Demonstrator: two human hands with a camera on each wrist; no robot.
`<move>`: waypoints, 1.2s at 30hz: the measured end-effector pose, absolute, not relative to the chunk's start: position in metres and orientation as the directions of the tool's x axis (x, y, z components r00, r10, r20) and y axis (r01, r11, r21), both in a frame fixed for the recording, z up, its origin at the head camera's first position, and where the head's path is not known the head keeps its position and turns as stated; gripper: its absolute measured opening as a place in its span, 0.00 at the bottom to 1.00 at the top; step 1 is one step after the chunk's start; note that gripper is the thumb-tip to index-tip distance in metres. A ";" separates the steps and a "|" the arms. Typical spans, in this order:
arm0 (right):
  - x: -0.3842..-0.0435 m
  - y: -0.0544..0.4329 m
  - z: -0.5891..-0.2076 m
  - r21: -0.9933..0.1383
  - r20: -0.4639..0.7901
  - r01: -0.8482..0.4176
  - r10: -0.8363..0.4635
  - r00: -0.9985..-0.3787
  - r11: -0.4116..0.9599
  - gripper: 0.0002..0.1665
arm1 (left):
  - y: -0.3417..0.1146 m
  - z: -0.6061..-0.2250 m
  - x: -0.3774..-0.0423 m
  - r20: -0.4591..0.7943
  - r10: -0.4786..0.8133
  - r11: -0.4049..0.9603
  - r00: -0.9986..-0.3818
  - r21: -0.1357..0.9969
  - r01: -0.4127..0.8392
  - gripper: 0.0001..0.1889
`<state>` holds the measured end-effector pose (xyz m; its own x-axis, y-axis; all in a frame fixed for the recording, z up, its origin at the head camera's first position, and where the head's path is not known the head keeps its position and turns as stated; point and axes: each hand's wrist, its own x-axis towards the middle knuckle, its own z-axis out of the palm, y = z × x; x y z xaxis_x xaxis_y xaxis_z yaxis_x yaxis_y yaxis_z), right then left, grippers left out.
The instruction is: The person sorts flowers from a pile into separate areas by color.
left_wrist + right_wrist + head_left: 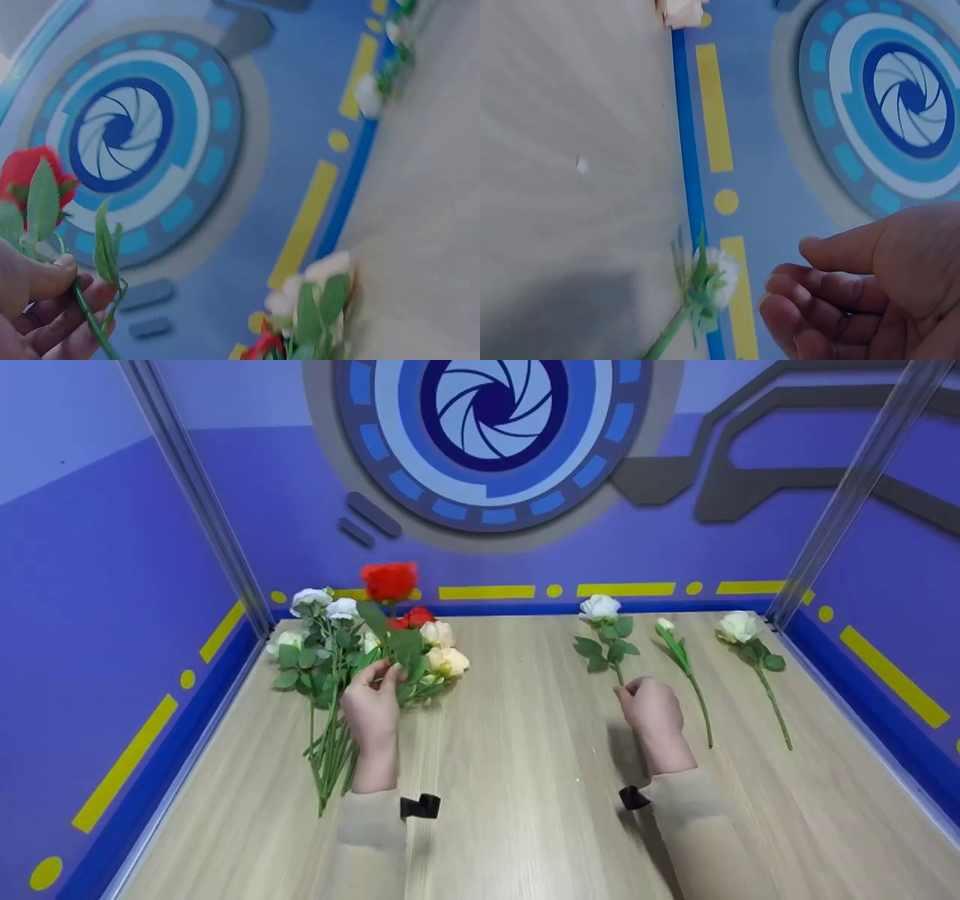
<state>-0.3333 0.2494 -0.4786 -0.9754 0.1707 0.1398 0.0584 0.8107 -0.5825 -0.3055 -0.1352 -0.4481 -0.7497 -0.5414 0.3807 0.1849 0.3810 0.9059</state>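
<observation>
My left hand [373,706] pinches the green stem of a red rose [389,580] between thumb and fingers, the bloom upright above the other flowers. In the left wrist view the thumb presses the stem just below the leaves, with the red bloom [34,184] at the left edge. My right hand [652,712] hovers by the stem of a white rose [600,608]. The right wrist view shows its fingers loosely bent, thumb apart from them and nothing between, with the white rose [721,277] lying beyond.
A pile of flowers lies at the table's left: white blooms [310,600], peach roses [448,661] and another red rose [420,616]. To the right lie a white bud [664,625] on its stem and a cream rose [738,626]. Blue printed walls [495,559] enclose the wooden table [517,765].
</observation>
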 end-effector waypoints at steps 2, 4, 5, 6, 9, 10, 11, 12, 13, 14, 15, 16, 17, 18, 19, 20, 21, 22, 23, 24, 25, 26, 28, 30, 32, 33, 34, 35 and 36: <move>-0.332 0.239 -0.477 -0.595 0.160 0.014 0.136 -0.978 0.804 0.17 | -0.132 -0.444 -0.306 0.304 -0.539 0.207 -0.786 0.952 0.226 0.10; -0.329 0.226 -0.476 -0.617 0.159 -0.025 0.094 -0.983 0.787 0.16 | -0.128 -0.443 -0.307 0.222 -0.515 0.040 -0.828 0.971 0.235 0.11; -0.328 0.220 -0.475 -0.632 0.154 -0.041 0.073 -0.985 0.774 0.15 | -0.125 -0.443 -0.308 0.185 -0.500 -0.031 -0.846 0.972 0.231 0.11; -0.326 0.212 -0.475 -0.653 0.143 -0.056 0.050 -0.988 0.755 0.13 | -0.122 -0.443 -0.308 0.155 -0.485 -0.092 -0.861 0.970 0.226 0.12; -0.318 0.189 -0.475 -0.737 0.124 -0.122 -0.044 -0.991 0.665 0.09 | -0.112 -0.447 -0.310 0.071 -0.426 -0.242 -0.902 0.952 0.190 0.11; -0.315 0.181 -0.475 -0.765 0.123 -0.151 -0.088 -0.989 0.627 0.08 | -0.107 -0.448 -0.311 0.049 -0.406 -0.283 -0.913 0.943 0.176 0.11; -0.312 0.173 -0.476 -0.790 0.122 -0.181 -0.139 -0.983 0.586 0.08 | -0.103 -0.449 -0.311 0.029 -0.384 -0.316 -0.923 0.935 0.161 0.11; -0.308 0.165 -0.478 -0.815 0.116 -0.202 -0.188 -0.975 0.543 0.08 | -0.098 -0.451 -0.311 0.010 -0.362 -0.347 -0.932 0.927 0.145 0.10; -0.304 0.157 -0.479 -0.834 0.111 -0.222 -0.240 -0.964 0.506 0.08 | -0.094 -0.452 -0.312 -0.006 -0.339 -0.374 -0.941 0.918 0.130 0.09; -0.300 0.150 -0.481 -0.850 0.105 -0.237 -0.290 -0.951 0.471 0.09 | -0.090 -0.454 -0.312 -0.019 -0.317 -0.400 -0.948 0.909 0.116 0.09; -0.296 0.143 -0.483 -0.862 0.092 -0.244 -0.336 -0.937 0.445 0.10 | -0.086 -0.455 -0.312 -0.031 -0.298 -0.420 -0.954 0.902 0.102 0.08; -0.292 0.136 -0.484 -0.871 0.075 -0.243 -0.374 -0.925 0.428 0.11 | -0.083 -0.456 -0.313 -0.038 -0.284 -0.432 -0.958 0.897 0.093 0.09; -0.289 0.130 -0.486 -0.878 0.057 -0.238 -0.405 -0.913 0.415 0.12 | -0.080 -0.458 -0.313 -0.043 -0.273 -0.440 -0.961 0.894 0.085 0.09; -0.285 0.124 -0.488 -0.883 0.041 -0.233 -0.427 -0.903 0.408 0.12 | -0.078 -0.459 -0.314 -0.049 -0.267 -0.447 -0.963 0.891 0.079 0.08; -0.282 0.119 -0.489 -0.884 0.031 -0.233 -0.447 -0.894 0.404 0.12 | -0.076 -0.461 -0.314 -0.051 -0.261 -0.454 -0.964 0.888 0.076 0.09; -0.279 0.115 -0.491 -0.888 0.026 -0.232 -0.461 -0.887 0.398 0.11 | -0.074 -0.462 -0.315 -0.058 -0.259 -0.462 -0.964 0.884 0.071 0.08; -0.276 0.112 -0.492 -0.887 0.023 -0.234 -0.468 -0.883 0.398 0.10 | -0.073 -0.463 -0.315 -0.065 -0.261 -0.467 -0.963 0.882 0.067 0.08; -0.274 0.109 -0.494 -0.887 0.028 -0.241 -0.474 -0.880 0.395 0.08 | -0.072 -0.465 -0.316 -0.069 -0.263 -0.471 -0.962 0.880 0.066 0.07; -0.272 0.107 -0.496 -0.883 0.033 -0.248 -0.475 -0.880 0.398 0.07 | -0.071 -0.466 -0.316 -0.075 -0.268 -0.473 -0.961 0.879 0.063 0.07; -0.271 0.105 -0.497 -0.881 0.039 -0.253 -0.472 -0.881 0.400 0.06 | -0.070 -0.468 -0.316 -0.079 -0.272 -0.473 -0.959 0.879 0.062 0.06; -0.270 0.104 -0.499 -0.879 0.047 -0.260 -0.469 -0.882 0.400 0.05 | -0.070 -0.469 -0.316 -0.081 -0.275 -0.472 -0.958 0.879 0.061 0.07; -0.270 0.103 -0.500 -0.878 0.051 -0.262 -0.466 -0.883 0.401 0.05 | -0.069 -0.470 -0.317 -0.086 -0.279 -0.471 -0.957 0.880 0.058 0.07; -0.270 0.102 -0.503 -0.877 0.059 -0.267 -0.460 -0.886 0.401 0.05 | -0.069 -0.474 -0.318 -0.086 -0.285 -0.461 -0.955 0.886 0.057 0.09; -0.270 0.103 -0.504 -0.879 0.066 -0.267 -0.454 -0.889 0.395 0.04 | -0.069 -0.476 -0.318 -0.082 -0.288 -0.436 -0.954 0.898 0.055 0.12; -0.272 0.105 -0.506 -0.882 0.072 -0.267 -0.447 -0.891 0.389 0.04 | -0.070 -0.477 -0.318 -0.063 -0.285 -0.403 -0.956 0.913 0.060 0.15; -0.273 0.106 -0.506 -0.883 0.079 -0.269 -0.443 -0.893 0.384 0.04 | -0.071 -0.478 -0.318 -0.046 -0.282 -0.377 -0.958 0.924 0.066 0.16; -0.274 0.107 -0.506 -0.882 0.086 -0.272 -0.436 -0.896 0.385 0.04 | -0.071 -0.478 -0.318 -0.028 -0.276 -0.349 -0.961 0.934 0.073 0.17; -0.276 0.108 -0.506 -0.879 0.094 -0.276 -0.427 -0.899 0.388 0.05 | -0.072 -0.478 -0.318 -0.013 -0.271 -0.315 -0.962 0.946 0.076 0.18; -0.278 0.110 -0.506 -0.877 0.097 -0.275 -0.415 -0.905 0.394 0.05 | -0.074 -0.478 -0.318 0.009 -0.268 -0.270 -0.963 0.959 0.085 0.18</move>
